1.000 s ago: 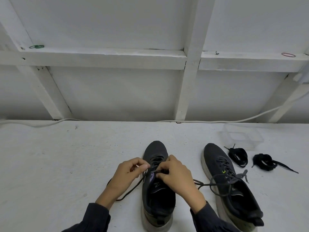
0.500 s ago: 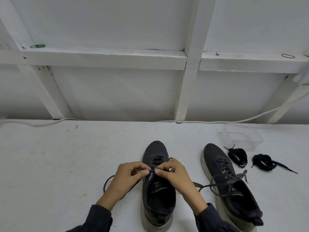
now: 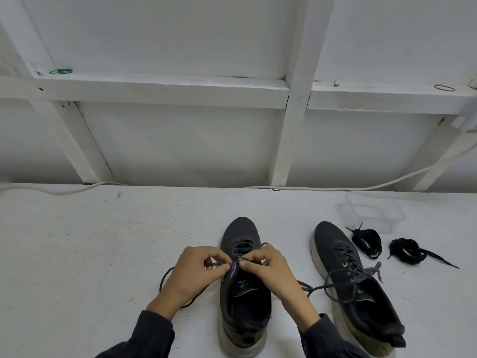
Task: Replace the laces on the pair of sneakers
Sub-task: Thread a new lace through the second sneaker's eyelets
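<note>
Barely begun, I judge: left hand and right hand each pinch the grey lace on the near sneaker, the other sneaker is fully laced, and the bundled black laces lie unused on the desk

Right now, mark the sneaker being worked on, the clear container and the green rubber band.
sneaker being worked on (image 3: 241, 229): head view, toe cap.
clear container (image 3: 379, 224): head view, near wall.
green rubber band (image 3: 61, 71): head view, its strands on the ledge.
</note>
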A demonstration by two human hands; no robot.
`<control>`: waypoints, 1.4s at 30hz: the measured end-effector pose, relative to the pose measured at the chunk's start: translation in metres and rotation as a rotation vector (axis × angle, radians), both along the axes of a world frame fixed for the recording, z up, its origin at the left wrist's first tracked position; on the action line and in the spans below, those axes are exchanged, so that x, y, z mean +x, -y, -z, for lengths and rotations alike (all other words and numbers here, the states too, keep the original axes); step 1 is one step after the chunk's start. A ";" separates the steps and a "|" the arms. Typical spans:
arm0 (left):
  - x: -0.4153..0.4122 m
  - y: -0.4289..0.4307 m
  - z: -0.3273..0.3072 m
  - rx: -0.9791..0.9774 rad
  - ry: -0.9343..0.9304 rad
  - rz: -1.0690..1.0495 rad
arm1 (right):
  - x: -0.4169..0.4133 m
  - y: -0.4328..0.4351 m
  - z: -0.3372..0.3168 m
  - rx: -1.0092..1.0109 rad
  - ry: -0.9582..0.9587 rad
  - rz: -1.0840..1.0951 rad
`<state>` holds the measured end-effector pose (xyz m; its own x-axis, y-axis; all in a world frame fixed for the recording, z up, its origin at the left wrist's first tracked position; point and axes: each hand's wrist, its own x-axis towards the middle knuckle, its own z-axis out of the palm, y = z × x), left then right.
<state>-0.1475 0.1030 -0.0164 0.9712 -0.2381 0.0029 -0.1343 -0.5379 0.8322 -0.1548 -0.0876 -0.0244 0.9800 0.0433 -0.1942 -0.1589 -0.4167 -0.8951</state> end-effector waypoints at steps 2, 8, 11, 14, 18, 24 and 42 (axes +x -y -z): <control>0.001 0.002 -0.002 0.028 0.023 0.006 | -0.001 0.000 0.000 0.017 0.006 0.006; 0.009 0.005 -0.011 0.159 0.084 0.119 | -0.001 -0.001 -0.002 0.031 0.020 0.010; 0.015 0.005 -0.014 0.163 0.037 0.161 | -0.001 -0.001 -0.003 -0.033 0.028 -0.019; 0.020 0.006 -0.017 0.108 -0.024 0.186 | -0.001 -0.002 -0.002 -0.101 0.037 -0.021; 0.026 0.004 -0.014 0.077 -0.047 0.215 | 0.000 -0.004 0.000 -0.169 0.039 -0.031; 0.016 0.003 -0.002 0.115 -0.047 0.234 | -0.002 -0.003 0.000 -0.162 0.035 -0.047; 0.005 0.018 0.003 0.181 0.063 0.045 | -0.014 -0.006 0.003 0.716 -0.075 0.272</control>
<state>-0.1425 0.0854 -0.0189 0.9589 -0.2831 0.0167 -0.2102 -0.6700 0.7120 -0.1691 -0.0819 -0.0279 0.9594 -0.0576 -0.2760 -0.2437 0.3226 -0.9146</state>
